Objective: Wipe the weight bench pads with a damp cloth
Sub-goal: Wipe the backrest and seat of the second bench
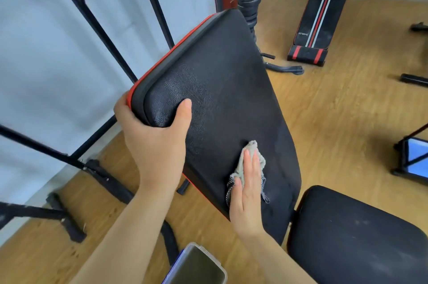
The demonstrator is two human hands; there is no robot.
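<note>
Nearest the camera, a clear container (pixel 196 267) sits below the back pad (pixel 222 89). On that pad's lower part, the right hand (pixel 246 193) presses a grey cloth (pixel 249 163), fingers flat together. At the pad's top corner, the left hand (pixel 155 142) grips, thumb on front. Right of the pad lies the seat pad (pixel 352 237).

back pad (pixel 220 89): black textured leatherette with red edge trim, raised at an incline. seat pad (pixel 352 237): black, faint pale smudges, just below it. cloth (pixel 249 163): grey, crumpled, lying flat against lower back pad.
</note>
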